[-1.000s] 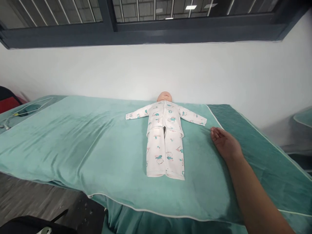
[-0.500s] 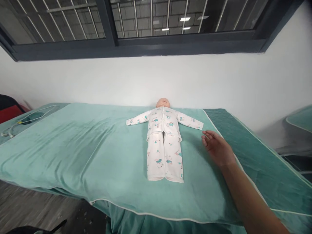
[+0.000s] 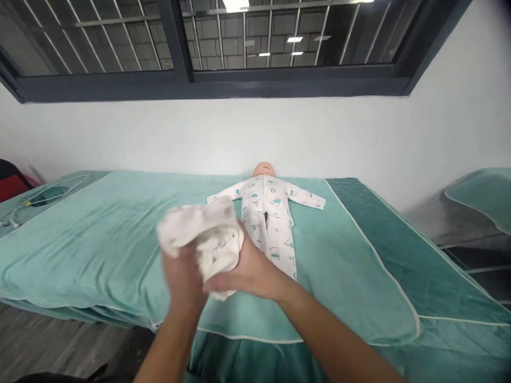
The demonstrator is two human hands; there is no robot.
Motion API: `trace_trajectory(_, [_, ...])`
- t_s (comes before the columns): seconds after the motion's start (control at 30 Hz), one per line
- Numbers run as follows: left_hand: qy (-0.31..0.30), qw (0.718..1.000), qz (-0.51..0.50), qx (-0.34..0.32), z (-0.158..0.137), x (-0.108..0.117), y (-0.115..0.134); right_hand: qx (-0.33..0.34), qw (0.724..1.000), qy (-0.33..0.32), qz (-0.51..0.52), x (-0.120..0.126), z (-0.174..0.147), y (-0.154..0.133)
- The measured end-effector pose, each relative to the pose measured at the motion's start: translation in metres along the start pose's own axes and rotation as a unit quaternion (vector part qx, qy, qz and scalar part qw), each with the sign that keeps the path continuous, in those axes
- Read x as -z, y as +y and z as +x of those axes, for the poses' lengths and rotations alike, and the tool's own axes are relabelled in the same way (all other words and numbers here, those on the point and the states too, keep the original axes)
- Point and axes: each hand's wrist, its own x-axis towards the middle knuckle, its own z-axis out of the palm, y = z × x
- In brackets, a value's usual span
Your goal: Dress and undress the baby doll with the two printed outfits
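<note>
Both of my hands grip a bunched white cloth (image 3: pixel 199 223) with faint prints, raised above the front of the bed. Its left side is in my left hand (image 3: pixel 183 274), blurred, with most fingers hidden behind or inside the fabric. Around the right side close the fingers and thumb of my right hand (image 3: pixel 247 268). What kind of cloth it is I cannot make out. Beyond my hands a baby doll (image 3: pixel 264 169) lies on its back, sleeves spread wide. It wears a white printed pajama top (image 3: pixel 265 194) and matching trousers (image 3: pixel 279 244), whose left leg is partly hidden by my right hand.
A light green sheet (image 3: pixel 112 229) covers the bed, with darker green cloth (image 3: pixel 383 234) at the right. White tubing (image 3: pixel 59 194) lies on the far left corner. Behind the bed is a white wall (image 3: pixel 159 135) below a barred window (image 3: pixel 239 48).
My right hand has moved left from beside the doll's sleeve. My left hand has come into view, and both hands now hold the bunched white cloth. The doll lies as before.
</note>
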Motion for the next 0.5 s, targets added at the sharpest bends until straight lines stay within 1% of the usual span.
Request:
trace_trajectory(0.03, [-0.002, 1.0, -0.028, 0.004, 0.003, -0.014, -0.005, 0.014, 0.999, 0.029, 0.013, 0.001, 0.004, 0.0])
trace_trajectory(0.1, [-0.02, 0.996, -0.079, 0.034, 0.006, -0.038, -0.014, 0.03, 0.995, 0.093, 0.01, 0.005, 0.005, -0.001])
trace_trajectory(0.17, [-0.051, 0.99, -0.102, 0.082, 0.004, -0.053, -0.02, 0.029, 0.987, 0.156, -0.017, 0.011, 0.002, -0.003])
trace_trajectory(0.23, [-0.092, 0.984, -0.098, 0.116, 0.001, -0.057, -0.024, 0.015, 0.975, 0.213, -0.058, 0.02, -0.006, -0.008])
trace_trajectory(0.27, [-0.122, 0.981, -0.091, 0.119, -0.001, -0.055, -0.026, 0.01, 0.968, 0.238, -0.085, 0.027, -0.01, -0.013])
trace_trajectory(0.33, [-0.178, 0.978, -0.06, 0.092, -0.001, -0.045, -0.031, 0.011, 0.947, 0.284, -0.152, 0.046, -0.023, -0.029])
trace_trajectory(0.37, [-0.198, 0.977, -0.035, 0.072, -0.001, -0.038, -0.035, 0.019, 0.929, 0.316, -0.192, 0.059, -0.031, -0.039])
trace_trajectory(0.43, [-0.205, 0.977, 0.02, 0.048, 0.003, -0.023, -0.047, 0.042, 0.878, 0.399, -0.262, 0.091, -0.051, -0.06])
trace_trajectory(0.5, [-0.184, 0.978, 0.068, 0.075, 0.009, -0.009, -0.062, 0.051, 0.814, 0.494, -0.3, 0.13, -0.074, -0.072])
